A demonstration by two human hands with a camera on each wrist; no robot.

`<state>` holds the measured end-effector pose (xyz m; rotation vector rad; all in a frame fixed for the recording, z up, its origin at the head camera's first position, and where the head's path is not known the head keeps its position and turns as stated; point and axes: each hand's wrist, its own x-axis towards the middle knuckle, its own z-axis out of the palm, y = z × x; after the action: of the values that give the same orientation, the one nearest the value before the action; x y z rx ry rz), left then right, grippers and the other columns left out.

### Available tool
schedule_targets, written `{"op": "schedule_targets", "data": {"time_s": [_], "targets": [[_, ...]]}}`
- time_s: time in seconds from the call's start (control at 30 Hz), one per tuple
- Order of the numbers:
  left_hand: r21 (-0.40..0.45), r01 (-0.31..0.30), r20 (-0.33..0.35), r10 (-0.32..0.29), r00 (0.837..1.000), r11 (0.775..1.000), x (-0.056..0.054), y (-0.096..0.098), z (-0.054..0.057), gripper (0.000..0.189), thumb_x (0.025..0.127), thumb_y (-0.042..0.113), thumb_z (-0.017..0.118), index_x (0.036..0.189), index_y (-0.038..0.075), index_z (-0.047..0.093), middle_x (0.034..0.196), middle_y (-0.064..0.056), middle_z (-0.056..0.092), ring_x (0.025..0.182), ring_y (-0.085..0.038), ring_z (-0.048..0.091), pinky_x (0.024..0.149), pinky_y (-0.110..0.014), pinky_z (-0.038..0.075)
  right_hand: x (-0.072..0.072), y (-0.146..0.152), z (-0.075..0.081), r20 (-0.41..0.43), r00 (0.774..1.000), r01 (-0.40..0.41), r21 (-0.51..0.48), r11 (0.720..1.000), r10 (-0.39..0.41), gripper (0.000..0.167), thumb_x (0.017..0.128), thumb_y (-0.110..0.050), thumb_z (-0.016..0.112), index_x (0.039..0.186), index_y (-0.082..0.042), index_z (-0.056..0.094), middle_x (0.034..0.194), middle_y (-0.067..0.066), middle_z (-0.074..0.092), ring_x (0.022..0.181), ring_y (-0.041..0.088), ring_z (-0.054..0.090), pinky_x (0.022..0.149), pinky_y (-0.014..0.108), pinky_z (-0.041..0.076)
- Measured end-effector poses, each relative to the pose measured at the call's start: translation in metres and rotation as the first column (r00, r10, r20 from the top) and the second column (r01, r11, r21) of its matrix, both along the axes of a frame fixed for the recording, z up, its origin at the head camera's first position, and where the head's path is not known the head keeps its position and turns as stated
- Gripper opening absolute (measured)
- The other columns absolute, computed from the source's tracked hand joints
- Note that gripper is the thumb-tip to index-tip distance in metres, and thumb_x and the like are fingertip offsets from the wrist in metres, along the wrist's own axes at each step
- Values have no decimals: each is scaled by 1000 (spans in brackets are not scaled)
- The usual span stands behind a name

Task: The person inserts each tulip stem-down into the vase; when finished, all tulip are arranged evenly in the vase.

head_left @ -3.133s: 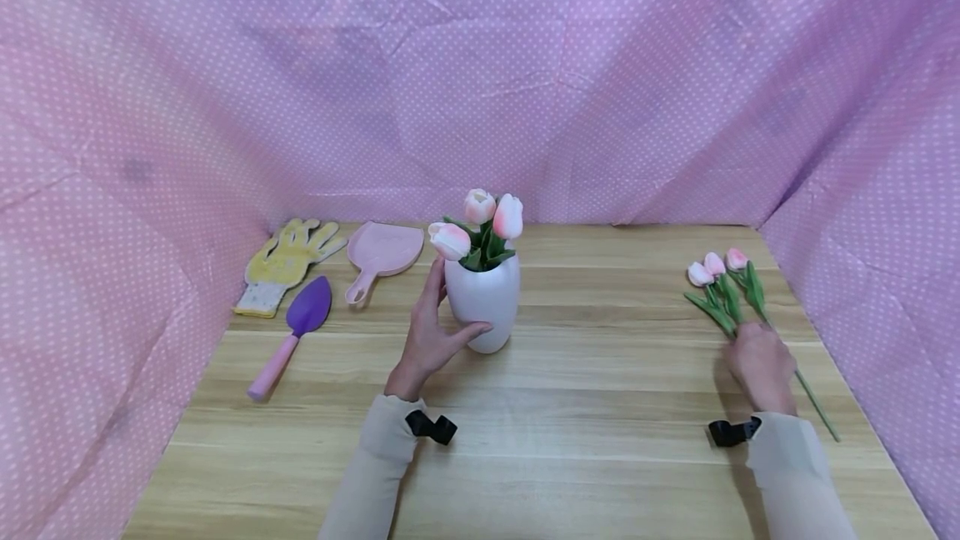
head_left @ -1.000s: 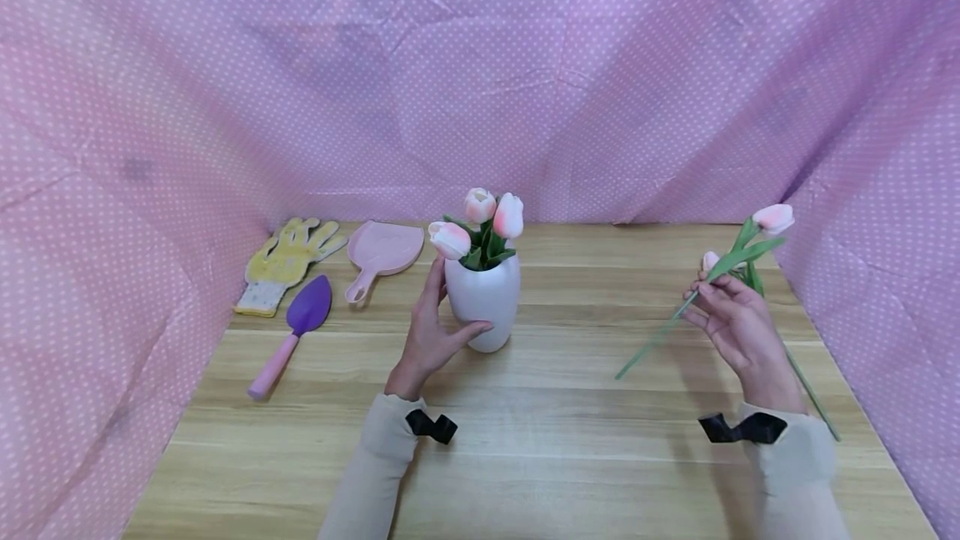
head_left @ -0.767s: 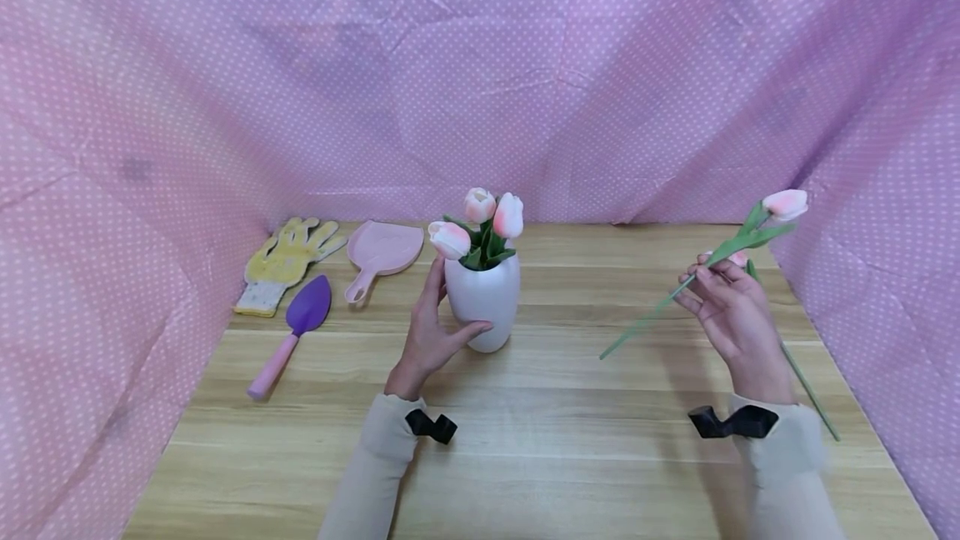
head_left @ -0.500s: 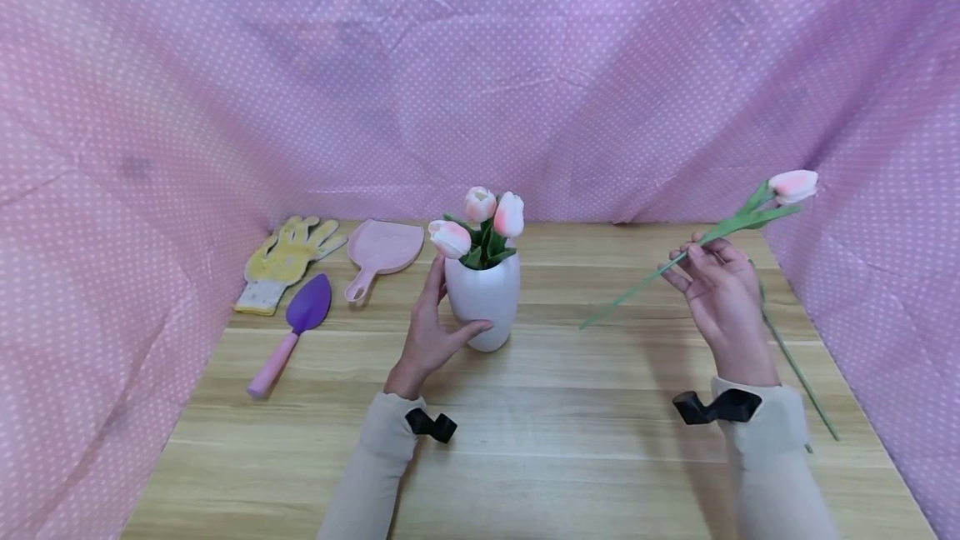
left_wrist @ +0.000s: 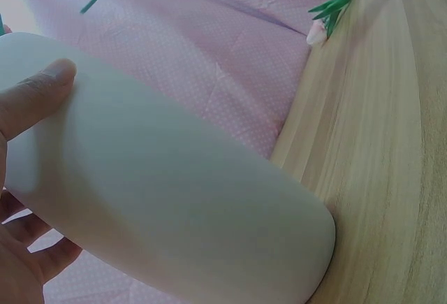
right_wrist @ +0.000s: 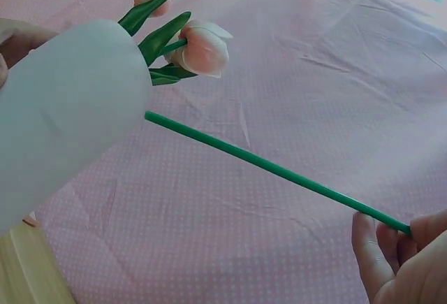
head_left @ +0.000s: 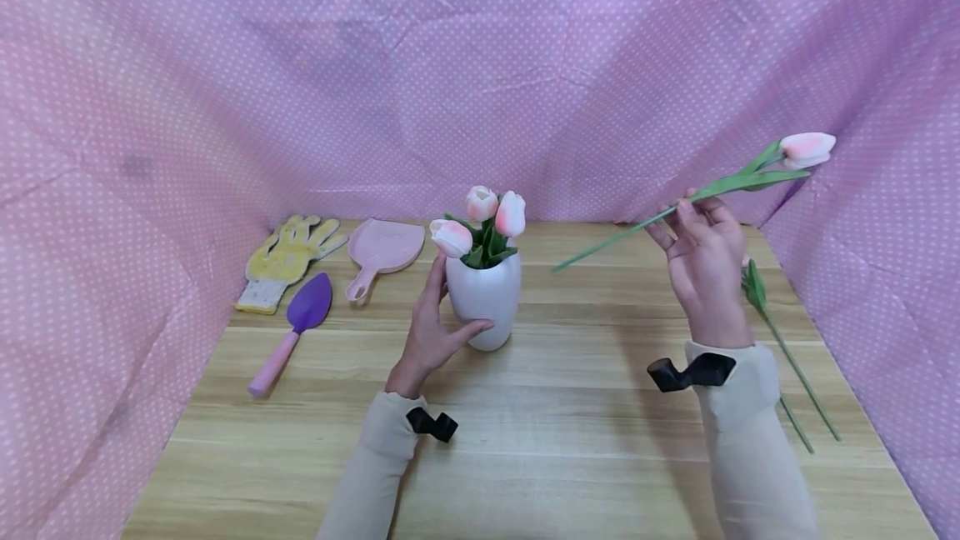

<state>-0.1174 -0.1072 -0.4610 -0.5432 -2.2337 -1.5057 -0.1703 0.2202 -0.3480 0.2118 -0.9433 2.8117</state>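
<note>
My left hand (head_left: 431, 340) grips the side of a white vase (head_left: 486, 302) standing upright on the table. In the left wrist view the thumb (left_wrist: 42, 94) lies across its wall, with the other fingers round the far side. Three pink-and-white tulips (head_left: 511, 213) stand in the vase. Up to the right, my right hand (head_left: 705, 265) pinches a single tulip (head_left: 731, 184) by its stem, bloom to the right and bare stem end slanting down left. That stem (right_wrist: 279, 171) ends close to the vase's mouth in the right wrist view, outside it.
Two more tulips (head_left: 757, 290) lie at the table's right, partly hidden by my right arm. On the left lie a yellow-and-white work glove (head_left: 281, 265), a purple trowel (head_left: 309, 302) and a pink dustpan (head_left: 386, 248). Pink dotted cloth (head_left: 480, 65) hangs behind the wooden table (head_left: 562, 457).
My right hand has picked one tulip from those on the right of the table, then raised it and moved it left toward the vase. My left hand and the vase have stayed in place.
</note>
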Motion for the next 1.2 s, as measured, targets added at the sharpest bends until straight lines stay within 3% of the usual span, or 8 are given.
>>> {"op": "schedule_targets", "data": {"time_s": [0.43,0.83,1.2], "targets": [[-1,-2,1,2,1000,1000,1,0,1,116,69,0,90,159,6,18,160,-21,35,139,-43,46,113,-60,43,-11,-27,16,2,998,63,-45,997,-63,6,94,6,60,98,4,57,88,11,61,78,22,65,68,36,65],[-9,-9,-4,9,1000,1000,2,1,1,115,69,1,90,159,4,19,159,-22,35,138,-44,47,113,-59,44,-19,-51,25,34,988,154,-5,988,-153,5,93,5,61,95,1,58,82,9,60,73,20,66,62,33,64],[-1,-9,3,9,1000,1000,1,1,1,116,69,2,91,159,7,19,159,-20,36,139,-42,47,113,-60,43,-20,-69,25,-15,987,161,66,985,-161,8,92,6,62,98,0,59,83,7,63,73,18,67,63,33,65]]}}
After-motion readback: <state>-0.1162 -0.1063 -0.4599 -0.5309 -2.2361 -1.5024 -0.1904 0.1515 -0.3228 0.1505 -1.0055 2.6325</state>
